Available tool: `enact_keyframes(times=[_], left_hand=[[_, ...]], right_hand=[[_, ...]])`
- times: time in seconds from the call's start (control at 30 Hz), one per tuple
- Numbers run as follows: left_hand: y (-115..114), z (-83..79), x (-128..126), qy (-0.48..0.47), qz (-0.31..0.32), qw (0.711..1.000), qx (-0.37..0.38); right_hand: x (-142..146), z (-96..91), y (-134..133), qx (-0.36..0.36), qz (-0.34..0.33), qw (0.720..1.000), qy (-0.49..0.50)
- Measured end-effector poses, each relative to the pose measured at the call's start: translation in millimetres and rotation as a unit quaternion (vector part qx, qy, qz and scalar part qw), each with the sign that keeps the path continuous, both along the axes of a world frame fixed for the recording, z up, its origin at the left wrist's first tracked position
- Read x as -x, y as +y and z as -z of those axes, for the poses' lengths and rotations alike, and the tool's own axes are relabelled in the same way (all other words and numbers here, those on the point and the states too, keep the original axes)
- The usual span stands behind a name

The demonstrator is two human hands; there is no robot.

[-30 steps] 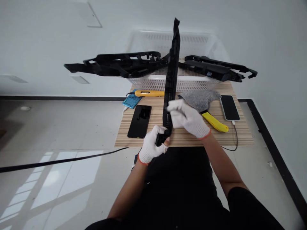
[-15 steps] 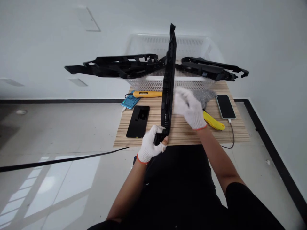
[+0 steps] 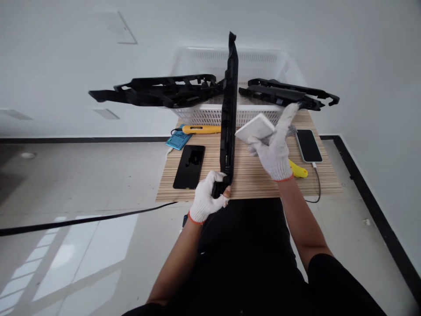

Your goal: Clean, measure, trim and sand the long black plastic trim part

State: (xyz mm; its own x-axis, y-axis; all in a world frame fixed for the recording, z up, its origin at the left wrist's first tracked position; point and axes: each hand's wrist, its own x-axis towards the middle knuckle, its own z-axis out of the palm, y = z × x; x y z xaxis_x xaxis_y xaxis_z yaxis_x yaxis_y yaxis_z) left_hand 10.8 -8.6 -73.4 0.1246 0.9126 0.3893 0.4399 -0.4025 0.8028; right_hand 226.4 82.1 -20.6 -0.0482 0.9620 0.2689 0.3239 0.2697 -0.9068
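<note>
In the head view, my left hand [image 3: 206, 198], in a white knit glove with a bare thumb tip, grips the near end of a long black plastic trim part [image 3: 229, 105]. The part stands lengthwise away from me, its far end over the basket. My right hand [image 3: 275, 153], also gloved, holds a flat white square pad [image 3: 255, 128] just right of the part. Its lower fingers are bent against the pad, while one finger points up and away. A yellow-handled cutter [image 3: 298, 170] lies partly hidden behind this hand.
A white plastic basket [image 3: 210, 115] stands at the back, with black trim parts [image 3: 164, 93] jutting left and more black parts [image 3: 286, 94] jutting right. On the striped table [image 3: 250, 182] lie a black phone [image 3: 190, 167], a cabled phone [image 3: 309, 146], a yellow-orange tool [image 3: 201, 129] and a blue card-like item [image 3: 178, 139].
My right hand has moved right, away from the black part, and turned so that the white pad shows clearly. The black part has shifted slightly left; my left hand keeps its grip.
</note>
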Motion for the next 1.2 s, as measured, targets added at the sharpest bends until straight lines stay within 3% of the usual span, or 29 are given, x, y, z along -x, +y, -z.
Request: enact_keyframes(times=[0.07,0.17,0.27,0.33,0.47,0.63,0.73,0.8,0.87,0.97,1.1,1.2], left_hand=[[0,0.2,0,-0.005,0.012,1.0,0.002],[0,0.1,0,-0.017,0.02,1.0,-0.006],[0,-0.2,-1,-0.016,0.013,1.0,-0.019],[1,0.0,-1,-0.022,0.0,1.0,-0.021],[1,1.0,-1,-0.031,-0.016,0.999,-0.023],[0,3.2,-2,-0.019,-0.017,1.0,0.0],[-1,4.2,-2,-0.024,-0.019,1.0,0.007],[0,4.9,-1,-0.025,-0.015,1.0,0.007],[0,5.8,0,-0.029,-0.01,1.0,0.004],[0,7.3,1,-0.042,-0.007,0.999,-0.003],[-1,7.0,0,-0.042,-0.008,0.999,-0.008],[-1,4.7,-1,-0.042,-0.003,0.999,-0.012]], right_hand=[[0,-3.3,-7,0.03,-0.003,0.999,0.034],[0,-9.8,-14,-0.042,-0.082,0.995,0.045],[-2,-10.3,-18,-0.114,-0.094,0.989,-0.001],[-3,-6.1,-20,-0.07,-0.101,0.992,-0.016],[-1,2.9,-26,0.066,-0.192,0.979,0.02],[14,2.3,-29,0.056,-0.157,0.957,0.236],[22,3.8,-24,0.05,-0.141,0.982,0.113],[26,7.5,-19,-0.01,-0.049,0.998,0.04],[27,11.9,-14,-0.045,0.004,0.998,0.041],[27,15.9,-9,-0.022,-0.049,0.998,0.04],[24,14.1,-9,-0.024,0.052,0.997,0.056],[25,8.3,-15,0.05,-0.088,0.993,0.069]])
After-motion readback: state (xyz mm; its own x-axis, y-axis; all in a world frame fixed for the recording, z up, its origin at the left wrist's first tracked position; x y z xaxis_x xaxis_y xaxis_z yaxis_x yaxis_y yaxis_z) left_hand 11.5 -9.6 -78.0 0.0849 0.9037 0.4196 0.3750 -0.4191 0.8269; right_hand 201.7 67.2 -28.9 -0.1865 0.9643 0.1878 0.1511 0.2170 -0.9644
